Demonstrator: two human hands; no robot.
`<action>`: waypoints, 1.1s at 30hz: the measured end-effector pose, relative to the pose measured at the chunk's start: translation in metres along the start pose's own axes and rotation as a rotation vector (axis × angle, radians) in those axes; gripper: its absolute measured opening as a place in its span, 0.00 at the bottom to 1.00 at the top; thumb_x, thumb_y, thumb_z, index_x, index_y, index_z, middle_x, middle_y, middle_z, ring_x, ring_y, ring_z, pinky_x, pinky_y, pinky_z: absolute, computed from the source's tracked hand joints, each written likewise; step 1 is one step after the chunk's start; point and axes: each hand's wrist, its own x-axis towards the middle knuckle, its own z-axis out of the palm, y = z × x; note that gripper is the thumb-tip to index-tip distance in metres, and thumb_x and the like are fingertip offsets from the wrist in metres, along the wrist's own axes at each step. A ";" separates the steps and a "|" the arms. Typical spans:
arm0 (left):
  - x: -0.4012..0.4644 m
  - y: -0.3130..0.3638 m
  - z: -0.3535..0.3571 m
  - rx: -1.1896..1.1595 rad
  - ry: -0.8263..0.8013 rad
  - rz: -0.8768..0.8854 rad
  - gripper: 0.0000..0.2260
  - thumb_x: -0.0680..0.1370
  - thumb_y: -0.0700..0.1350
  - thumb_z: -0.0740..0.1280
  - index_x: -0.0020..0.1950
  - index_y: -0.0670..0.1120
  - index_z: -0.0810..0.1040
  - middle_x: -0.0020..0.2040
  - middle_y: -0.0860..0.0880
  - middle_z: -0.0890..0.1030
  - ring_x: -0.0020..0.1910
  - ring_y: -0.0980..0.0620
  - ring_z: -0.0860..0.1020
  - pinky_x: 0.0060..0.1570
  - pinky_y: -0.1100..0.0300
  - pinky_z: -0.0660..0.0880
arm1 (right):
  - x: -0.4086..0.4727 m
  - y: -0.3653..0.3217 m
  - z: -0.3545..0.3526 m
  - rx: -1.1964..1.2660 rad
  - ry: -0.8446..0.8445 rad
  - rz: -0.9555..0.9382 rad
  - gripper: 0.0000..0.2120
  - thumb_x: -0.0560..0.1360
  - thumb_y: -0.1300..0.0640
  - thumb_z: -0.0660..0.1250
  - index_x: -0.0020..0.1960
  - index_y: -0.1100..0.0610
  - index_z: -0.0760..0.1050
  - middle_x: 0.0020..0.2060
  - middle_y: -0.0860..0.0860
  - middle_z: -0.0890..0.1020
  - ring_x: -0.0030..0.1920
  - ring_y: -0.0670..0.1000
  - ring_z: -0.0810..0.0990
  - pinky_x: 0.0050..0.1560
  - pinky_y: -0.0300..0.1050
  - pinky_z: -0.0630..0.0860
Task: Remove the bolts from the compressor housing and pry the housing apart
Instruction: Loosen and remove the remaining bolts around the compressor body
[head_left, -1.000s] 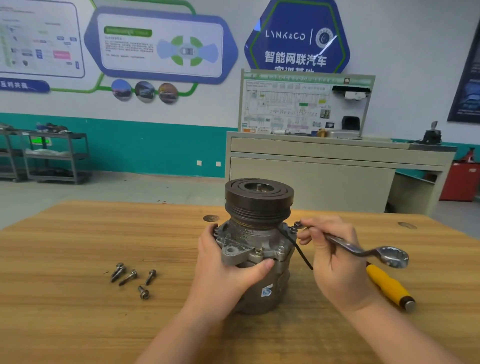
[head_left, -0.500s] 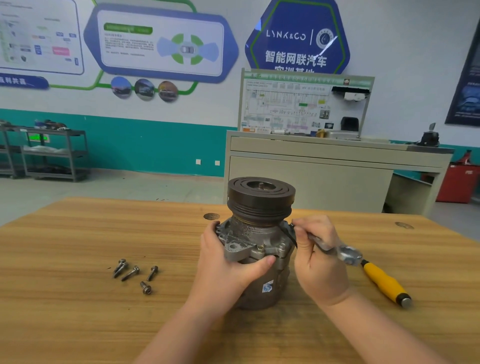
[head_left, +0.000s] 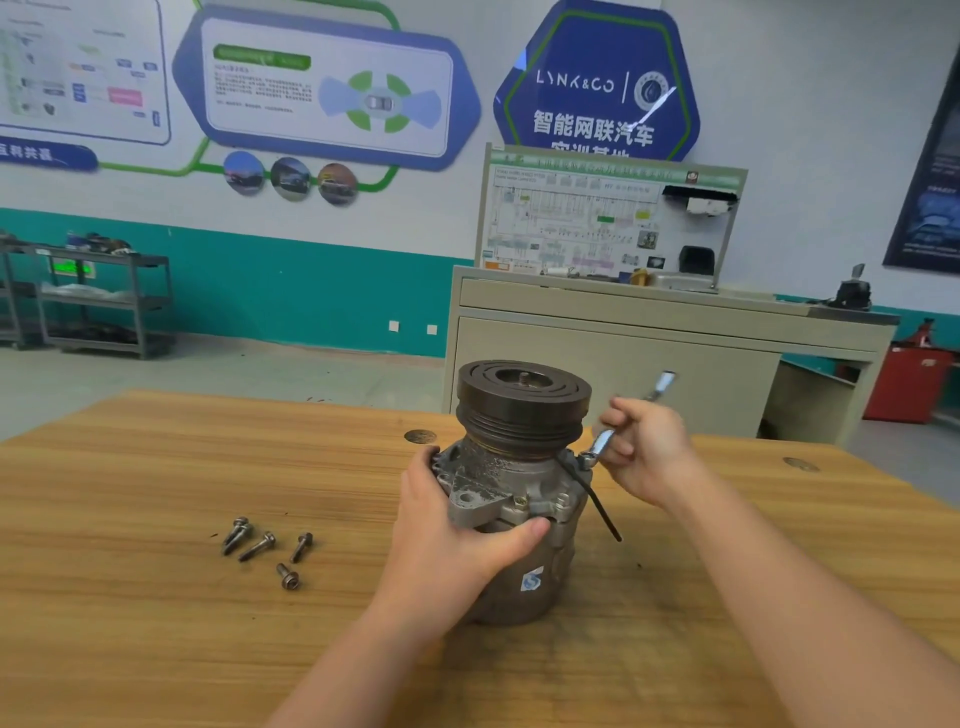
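Note:
The grey compressor housing (head_left: 511, 488) stands upright on the wooden table (head_left: 156, 519), its dark pulley (head_left: 522, 402) on top. My left hand (head_left: 447, 545) wraps around the housing's front left, thumb across the flange. My right hand (head_left: 644, 447) grips a silver wrench (head_left: 602, 441) whose ring end sits on a bolt (head_left: 586, 460) at the housing's right flange. The wrench handle points up and away to the right. Several removed bolts (head_left: 260, 545) lie loose on the table to the left.
A black strap (head_left: 597, 501) hangs down the housing's right side. A beige cabinet (head_left: 623, 364) with a wiring board stands behind the table. A grey shelf cart (head_left: 104, 301) is at the far left wall, a red bin (head_left: 914, 379) at the far right.
My right hand has swung the wrench handle from pointing right to pointing away and up, the ring end staying at the bolt. The yellow-handled tool seen earlier is out of sight.

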 end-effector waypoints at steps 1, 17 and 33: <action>0.001 0.000 0.000 0.000 -0.002 0.001 0.57 0.50 0.70 0.76 0.74 0.61 0.53 0.63 0.64 0.64 0.66 0.59 0.66 0.68 0.57 0.65 | 0.005 -0.003 0.003 -0.084 -0.077 0.104 0.16 0.82 0.62 0.50 0.35 0.56 0.63 0.21 0.48 0.67 0.15 0.44 0.59 0.15 0.34 0.54; 0.002 -0.001 0.002 -0.023 0.014 0.002 0.57 0.49 0.70 0.76 0.74 0.61 0.53 0.65 0.61 0.65 0.66 0.59 0.67 0.65 0.59 0.66 | -0.046 0.005 -0.027 -0.136 0.123 -0.496 0.09 0.84 0.58 0.52 0.46 0.58 0.65 0.31 0.55 0.83 0.26 0.48 0.80 0.26 0.38 0.76; 0.000 0.002 0.003 -0.030 0.023 0.038 0.52 0.50 0.69 0.75 0.66 0.62 0.51 0.68 0.56 0.66 0.67 0.58 0.67 0.63 0.62 0.64 | -0.062 0.032 -0.025 -1.127 -0.325 -1.536 0.09 0.83 0.51 0.56 0.52 0.56 0.69 0.38 0.57 0.79 0.37 0.47 0.78 0.40 0.36 0.77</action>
